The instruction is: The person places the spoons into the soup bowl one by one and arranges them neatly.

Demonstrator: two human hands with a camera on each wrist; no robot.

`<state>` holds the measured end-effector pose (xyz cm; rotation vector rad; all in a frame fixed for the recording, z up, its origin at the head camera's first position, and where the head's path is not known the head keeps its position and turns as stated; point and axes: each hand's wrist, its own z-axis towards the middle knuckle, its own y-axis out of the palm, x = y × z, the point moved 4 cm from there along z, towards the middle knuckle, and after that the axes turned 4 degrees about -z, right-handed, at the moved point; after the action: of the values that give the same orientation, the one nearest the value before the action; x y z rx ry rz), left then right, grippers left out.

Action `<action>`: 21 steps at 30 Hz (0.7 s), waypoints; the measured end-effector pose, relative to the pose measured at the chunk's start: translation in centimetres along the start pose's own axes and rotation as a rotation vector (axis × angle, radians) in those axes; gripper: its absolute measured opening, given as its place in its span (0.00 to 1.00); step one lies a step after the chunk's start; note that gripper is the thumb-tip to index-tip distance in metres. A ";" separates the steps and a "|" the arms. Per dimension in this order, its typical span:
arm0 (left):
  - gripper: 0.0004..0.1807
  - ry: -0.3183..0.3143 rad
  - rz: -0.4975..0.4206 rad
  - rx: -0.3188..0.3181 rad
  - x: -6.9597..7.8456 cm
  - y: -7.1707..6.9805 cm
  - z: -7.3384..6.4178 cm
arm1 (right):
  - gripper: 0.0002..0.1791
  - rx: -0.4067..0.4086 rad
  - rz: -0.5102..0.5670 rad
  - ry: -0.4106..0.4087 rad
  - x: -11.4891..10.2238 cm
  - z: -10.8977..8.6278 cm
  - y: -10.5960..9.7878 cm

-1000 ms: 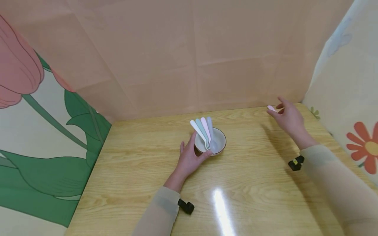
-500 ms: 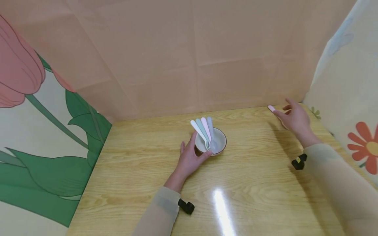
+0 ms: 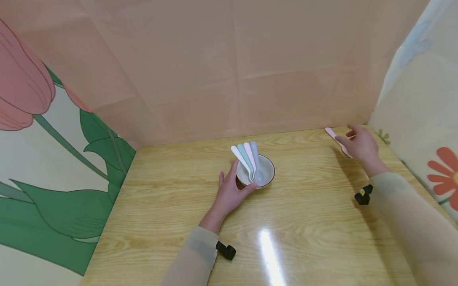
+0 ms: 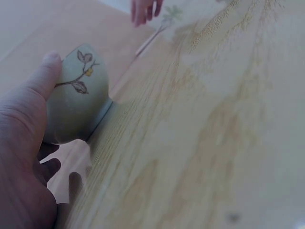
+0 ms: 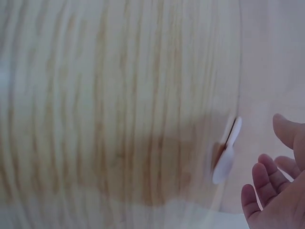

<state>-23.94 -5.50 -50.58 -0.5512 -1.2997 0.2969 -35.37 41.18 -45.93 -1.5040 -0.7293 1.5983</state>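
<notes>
A bowl, white inside with a dark rim, stands on the table. Leaves on a branch decorate its outer wall in the left wrist view. Inside it lean several spoons in white, green, pink and lavender, handles up and fanned out. My left hand grips the bowl's near left side, thumb at the front. At the far right a pink spoon lies on the table, its handle toward the back. Just to the right of this spoon hovers my right hand, fingers loosely bent, holding nothing; the right wrist view shows a gap between them.
The wooden table meets a plain pinkish backdrop at its back edge. Flower-printed panels stand along both sides, a tulip panel on the left. A bright light reflection lies on the table's front part.
My right hand has moved a little right and toward me, away from the pink spoon's handle, and more of that spoon now shows. My left hand and the bowl have stayed put.
</notes>
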 end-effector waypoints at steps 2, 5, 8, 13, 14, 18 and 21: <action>0.59 -0.004 0.003 0.001 0.0 0.0 0.0 | 0.45 -0.011 0.002 0.004 0.4 0.1 0.2; 0.59 -0.004 0.006 0.003 0.0 0.0 -0.1 | 0.46 -0.027 0.006 0.004 0.8 0.3 0.4; 0.59 -0.001 0.003 0.003 0.0 0.0 0.0 | 0.48 -0.040 0.012 0.003 1.1 0.3 0.5; 0.59 0.008 -0.001 0.005 -0.1 0.0 0.0 | 0.48 -0.066 0.016 0.010 1.5 0.2 0.8; 0.59 0.007 0.000 0.004 -0.1 0.0 0.0 | 0.48 -0.070 0.013 0.010 1.5 0.2 0.8; 0.59 0.001 0.009 0.001 -0.2 0.1 0.0 | 0.45 -0.073 0.005 0.002 1.8 0.3 1.0; 0.59 0.001 0.013 0.001 -0.2 0.1 0.0 | 0.42 -0.065 -0.004 -0.015 2.1 0.4 1.3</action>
<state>-23.98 -5.55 -50.78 -0.5592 -1.2958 0.3077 -35.89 42.39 -48.09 -1.5376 -0.7992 1.5987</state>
